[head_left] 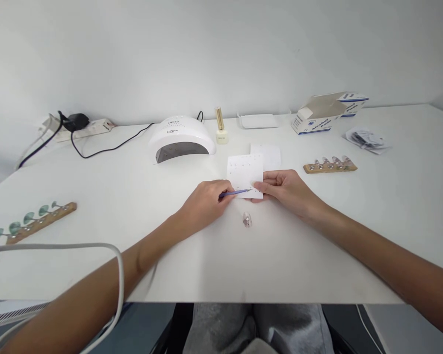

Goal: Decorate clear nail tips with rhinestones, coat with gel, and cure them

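Observation:
My left hand [209, 204] is closed around slim purple tweezers [232, 193], whose metal tip points right and meets the lower part of a white card [243, 169]. Small dark and shiny dots are scattered over that card. Its right edge is pinched between the thumb and fingers of my right hand [286, 191], with some fingers behind it. Just below the card, a small clear nail tip [247, 220] with a shiny spot lies on the table. A second white sheet [269, 156] lies partly behind the card.
Around the white table [280, 265] are a nail lamp [182, 129], polish bottle [222, 135], white packet [258, 121], alcohol pad box [317, 118], clear bag [367, 139], wooden stand with clear tips [330, 168] and another with green tips [40, 223]. A white cable [77, 245] crosses my left forearm.

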Demonstrator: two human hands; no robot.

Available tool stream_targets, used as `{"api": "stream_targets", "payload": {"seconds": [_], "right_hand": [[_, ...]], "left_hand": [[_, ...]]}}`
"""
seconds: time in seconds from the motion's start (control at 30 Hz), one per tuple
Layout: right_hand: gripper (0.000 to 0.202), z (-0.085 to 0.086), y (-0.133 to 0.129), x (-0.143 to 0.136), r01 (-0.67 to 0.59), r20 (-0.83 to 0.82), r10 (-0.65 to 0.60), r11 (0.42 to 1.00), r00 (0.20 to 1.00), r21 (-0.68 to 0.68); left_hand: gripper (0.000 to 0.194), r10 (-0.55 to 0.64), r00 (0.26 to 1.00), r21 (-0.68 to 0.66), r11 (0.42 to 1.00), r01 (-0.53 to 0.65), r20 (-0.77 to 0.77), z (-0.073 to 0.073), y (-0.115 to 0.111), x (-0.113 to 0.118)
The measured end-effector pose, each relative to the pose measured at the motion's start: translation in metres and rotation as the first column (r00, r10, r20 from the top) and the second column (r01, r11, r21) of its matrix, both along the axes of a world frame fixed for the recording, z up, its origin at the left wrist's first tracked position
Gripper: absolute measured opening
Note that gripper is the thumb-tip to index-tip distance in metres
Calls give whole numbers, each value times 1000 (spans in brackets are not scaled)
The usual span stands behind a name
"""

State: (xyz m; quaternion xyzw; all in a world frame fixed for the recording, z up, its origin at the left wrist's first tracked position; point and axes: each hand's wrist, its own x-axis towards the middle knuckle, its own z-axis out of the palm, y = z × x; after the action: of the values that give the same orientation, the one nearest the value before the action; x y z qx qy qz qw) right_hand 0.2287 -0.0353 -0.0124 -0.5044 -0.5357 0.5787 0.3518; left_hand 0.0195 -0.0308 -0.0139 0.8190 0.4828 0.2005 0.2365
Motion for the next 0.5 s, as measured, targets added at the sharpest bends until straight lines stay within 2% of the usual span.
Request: {"api": "stream_targets", "payload": {"seconds": [0.5], "right_hand": [[19, 0, -1, 2, 7, 10, -7, 1000, 1000, -12]], "left_hand": [[18, 8, 1000, 79, 997, -7, -7, -1, 2, -4]]}}
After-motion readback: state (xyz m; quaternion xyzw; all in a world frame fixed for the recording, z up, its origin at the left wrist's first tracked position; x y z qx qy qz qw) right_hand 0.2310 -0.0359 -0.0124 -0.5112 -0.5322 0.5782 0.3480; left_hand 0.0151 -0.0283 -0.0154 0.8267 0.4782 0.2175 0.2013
